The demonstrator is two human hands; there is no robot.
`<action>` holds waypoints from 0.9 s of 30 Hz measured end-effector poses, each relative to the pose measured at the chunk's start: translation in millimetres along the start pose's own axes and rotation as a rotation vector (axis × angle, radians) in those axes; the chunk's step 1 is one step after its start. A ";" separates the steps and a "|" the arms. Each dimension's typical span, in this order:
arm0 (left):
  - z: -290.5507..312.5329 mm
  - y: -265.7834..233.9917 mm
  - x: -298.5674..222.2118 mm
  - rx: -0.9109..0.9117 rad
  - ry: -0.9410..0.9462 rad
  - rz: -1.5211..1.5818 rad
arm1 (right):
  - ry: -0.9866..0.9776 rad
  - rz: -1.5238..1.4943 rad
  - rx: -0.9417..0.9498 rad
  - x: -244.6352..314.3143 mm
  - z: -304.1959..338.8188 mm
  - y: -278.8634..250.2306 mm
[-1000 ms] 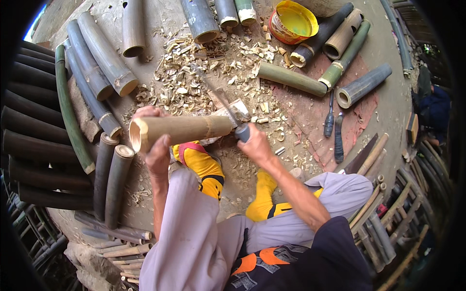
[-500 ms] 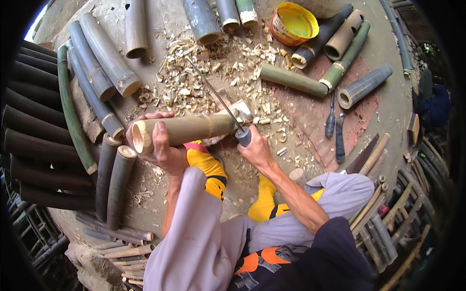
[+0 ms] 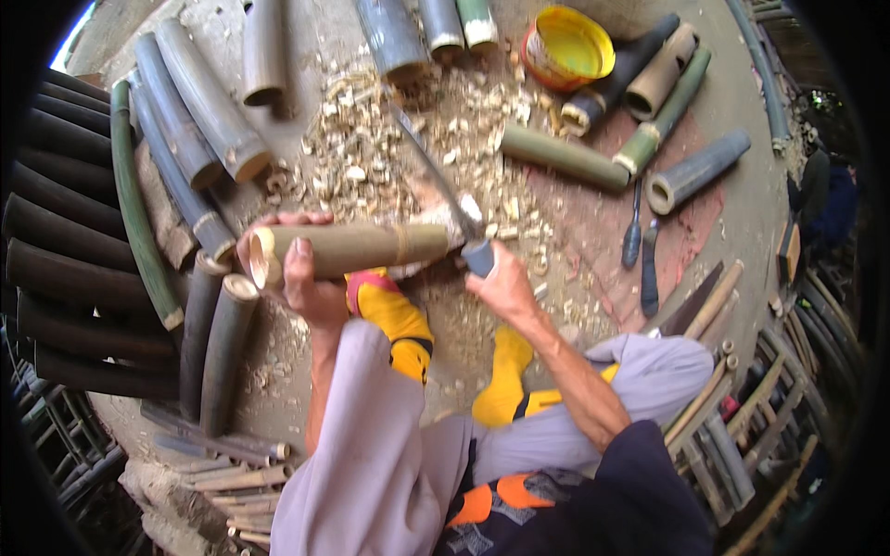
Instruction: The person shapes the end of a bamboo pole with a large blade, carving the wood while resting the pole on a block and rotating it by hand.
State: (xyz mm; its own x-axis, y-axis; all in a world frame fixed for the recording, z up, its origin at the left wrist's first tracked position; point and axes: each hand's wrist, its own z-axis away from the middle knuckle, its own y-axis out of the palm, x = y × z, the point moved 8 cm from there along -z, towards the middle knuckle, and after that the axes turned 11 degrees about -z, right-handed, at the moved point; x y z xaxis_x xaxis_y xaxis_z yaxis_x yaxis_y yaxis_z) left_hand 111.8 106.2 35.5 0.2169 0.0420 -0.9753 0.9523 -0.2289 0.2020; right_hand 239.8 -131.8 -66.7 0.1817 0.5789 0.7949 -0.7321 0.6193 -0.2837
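Observation:
A tan bamboo tube [image 3: 371, 252] lies nearly level in front of me, its pale cut end facing left. Around that left end my left hand [image 3: 301, 283] is closed, thumb along the near side. My right hand [image 3: 508, 292] grips the grey handle of a long-bladed knife [image 3: 431, 171], at the right of the tube. The thin blade slants up and to the left, slightly blurred. Beside the tube's right end sits a pale, chipped wooden block [image 3: 466, 211]; whether blade and tube touch, I cannot tell.
Wood chips [image 3: 362, 157] cover the ground beyond the tube. Bamboo pieces [image 3: 209, 102] lie at the left and a green one [image 3: 564, 157] at the right, near a yellow tub [image 3: 567, 51]. Dark-handled tools [image 3: 650, 269] and a saw blade [image 3: 691, 301] rest at the right.
My right hand and the knife have shifted slightly right, and the blade stands a little more to the right. My left hand keeps its hold on the bamboo tube.

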 end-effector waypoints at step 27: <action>-10.2 -11.0 11.3 -0.013 -0.129 0.105 | -0.302 -0.007 -0.079 46.4 25.5 -5.3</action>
State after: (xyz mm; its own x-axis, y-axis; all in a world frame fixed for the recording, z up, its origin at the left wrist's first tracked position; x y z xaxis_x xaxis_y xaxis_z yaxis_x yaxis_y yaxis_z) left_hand 105.9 119.1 23.2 0.2871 -0.1066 -0.9519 0.9287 -0.2126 0.3039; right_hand 235.4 -121.8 -14.6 -0.0253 0.3977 0.9172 -0.6762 0.6690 -0.3087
